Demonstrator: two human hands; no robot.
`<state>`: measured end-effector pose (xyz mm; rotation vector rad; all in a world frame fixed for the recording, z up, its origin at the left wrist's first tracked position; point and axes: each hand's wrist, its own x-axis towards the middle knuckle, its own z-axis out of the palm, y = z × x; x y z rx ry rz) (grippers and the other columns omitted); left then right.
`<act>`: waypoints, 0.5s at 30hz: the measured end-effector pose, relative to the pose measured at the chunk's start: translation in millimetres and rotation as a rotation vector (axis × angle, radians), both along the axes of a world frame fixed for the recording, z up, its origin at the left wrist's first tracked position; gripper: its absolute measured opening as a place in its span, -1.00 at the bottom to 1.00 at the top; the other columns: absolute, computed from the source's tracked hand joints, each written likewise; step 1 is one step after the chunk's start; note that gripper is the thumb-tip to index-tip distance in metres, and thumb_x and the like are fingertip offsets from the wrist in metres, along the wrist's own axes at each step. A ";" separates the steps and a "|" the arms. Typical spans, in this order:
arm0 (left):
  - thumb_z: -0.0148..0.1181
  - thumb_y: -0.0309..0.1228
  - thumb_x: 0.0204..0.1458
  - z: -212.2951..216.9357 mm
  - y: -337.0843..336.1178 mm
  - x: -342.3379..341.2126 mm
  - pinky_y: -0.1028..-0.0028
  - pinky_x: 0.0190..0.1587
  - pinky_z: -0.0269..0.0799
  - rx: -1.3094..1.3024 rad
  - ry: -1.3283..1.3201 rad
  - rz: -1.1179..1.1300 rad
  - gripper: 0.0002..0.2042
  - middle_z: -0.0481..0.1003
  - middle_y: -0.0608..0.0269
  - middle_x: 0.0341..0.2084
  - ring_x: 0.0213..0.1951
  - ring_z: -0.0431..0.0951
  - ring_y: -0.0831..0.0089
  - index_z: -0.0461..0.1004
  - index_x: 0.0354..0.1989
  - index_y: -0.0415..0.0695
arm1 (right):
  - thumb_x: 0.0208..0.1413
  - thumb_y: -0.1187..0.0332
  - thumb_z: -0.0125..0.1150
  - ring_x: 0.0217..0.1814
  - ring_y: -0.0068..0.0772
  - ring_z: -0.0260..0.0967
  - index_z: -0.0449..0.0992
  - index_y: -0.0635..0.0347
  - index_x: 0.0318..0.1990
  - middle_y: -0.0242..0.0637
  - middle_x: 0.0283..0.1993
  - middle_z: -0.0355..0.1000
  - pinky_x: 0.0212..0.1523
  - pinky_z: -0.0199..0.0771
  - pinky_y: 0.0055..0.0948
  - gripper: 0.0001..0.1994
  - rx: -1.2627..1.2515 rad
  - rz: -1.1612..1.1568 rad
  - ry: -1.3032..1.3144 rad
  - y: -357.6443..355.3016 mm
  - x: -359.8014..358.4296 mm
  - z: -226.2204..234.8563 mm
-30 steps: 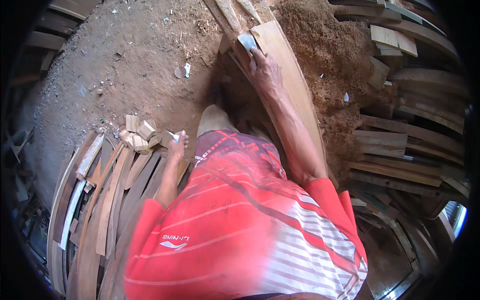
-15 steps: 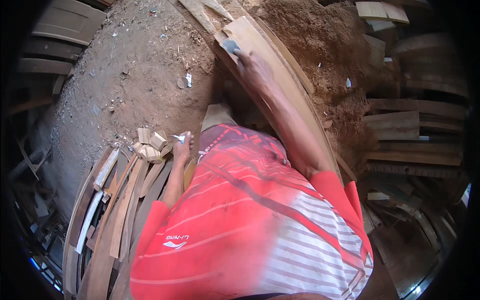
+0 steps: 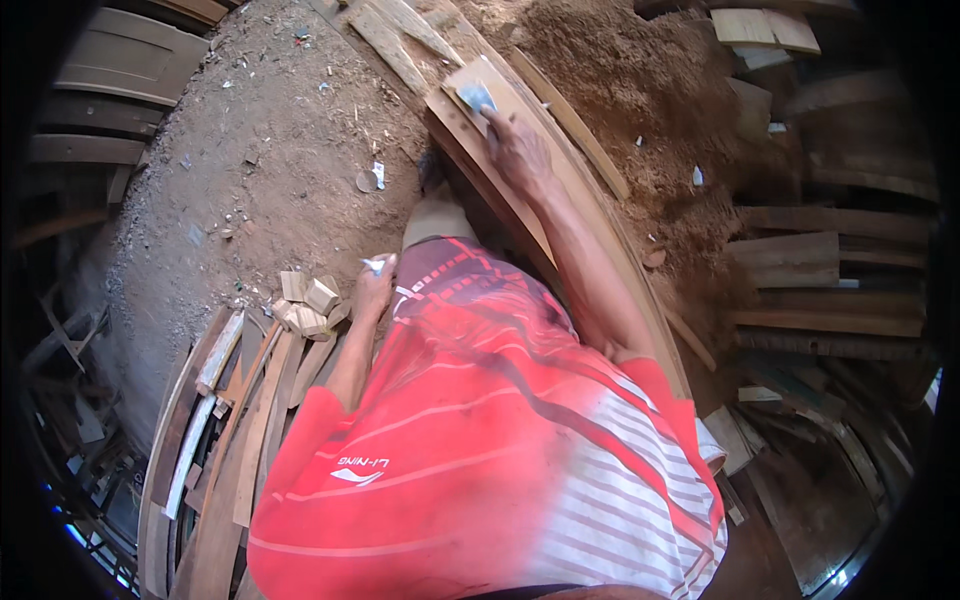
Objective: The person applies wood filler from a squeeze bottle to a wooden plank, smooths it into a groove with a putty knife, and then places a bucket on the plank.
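Note:
My right hand reaches forward and is closed on a flat scraper with a grey-blue blade. The blade is at the far end of a long tan wooden board; whether it touches the wood I cannot tell. Along the board lies my right forearm, hiding part of its surface. Close to my left thigh, my left hand is closed around a small white piece, mostly hidden by the fingers, so its kind is unclear.
Small cut wood blocks sit in a heap left of my left hand. Long wooden strips are stacked below them. A brown sawdust mound lies right of the board, with a loose wood strip between. More planks are piled at the right.
The view has shifted slightly, and my torso leans a little differently. The scraper blade has tilted and looks lighter, still near the board's far end. My left hand has moved slightly forward past the blocks.

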<state>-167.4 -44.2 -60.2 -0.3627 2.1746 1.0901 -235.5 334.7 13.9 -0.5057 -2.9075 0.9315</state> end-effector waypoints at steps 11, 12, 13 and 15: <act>0.14 -0.18 0.28 8.2 60.4 -236.8 0.17 0.02 0.46 0.006 0.467 -0.182 -0.62 0.58 -0.09 -0.18 -0.13 0.58 0.00 0.54 0.03 -0.26 | 0.23 0.42 0.17 -0.03 0.14 0.53 0.44 0.29 0.17 0.16 -0.09 0.52 -0.02 0.52 -0.03 -0.64 -0.182 -0.161 0.164 -38.9 -123.0 3.1; 0.14 -0.20 0.28 8.4 71.0 -258.8 0.18 0.01 0.47 -0.006 0.546 -0.199 -0.63 0.58 -0.09 -0.18 -0.13 0.59 0.02 0.53 0.05 -0.27 | 0.24 0.42 0.16 -0.05 0.15 0.53 0.43 0.30 0.15 0.16 -0.08 0.51 -0.02 0.52 -0.02 -0.66 -0.205 -0.169 0.145 -41.1 -134.9 -0.5; 0.14 -0.23 0.28 9.5 82.7 -282.0 0.19 0.01 0.47 -0.018 0.625 -0.215 -0.63 0.58 -0.09 -0.18 -0.13 0.59 0.03 0.52 0.07 -0.29 | 0.24 0.42 0.16 -0.07 0.16 0.53 0.43 0.29 0.15 0.15 -0.09 0.51 -0.03 0.52 -0.02 -0.66 -0.205 -0.170 0.164 -43.5 -150.4 -3.9; 0.17 -0.27 0.27 22.6 113.2 -327.8 0.20 0.00 0.49 0.050 0.647 -0.218 -0.64 0.58 -0.07 -0.15 -0.13 0.60 0.08 0.50 0.12 -0.26 | 0.24 0.42 0.16 -0.11 0.18 0.52 0.42 0.27 0.17 0.14 -0.12 0.51 -0.05 0.52 -0.01 -0.65 -0.202 -0.183 0.203 -45.7 -180.3 -13.0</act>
